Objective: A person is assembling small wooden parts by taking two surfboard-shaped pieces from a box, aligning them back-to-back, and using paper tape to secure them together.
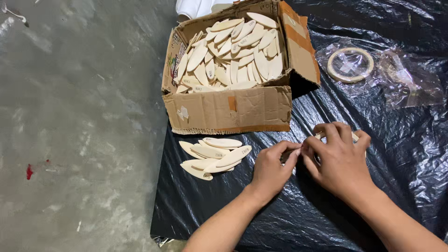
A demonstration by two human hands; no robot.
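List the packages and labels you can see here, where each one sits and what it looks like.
Cardboard box: top centre on the black plastic sheet, brown, open, worn, full of pale oval wooden pieces.
Printed label: box's left flap, multicoloured.
Clear plastic bag: upper right, crumpled, beside a tape roll.
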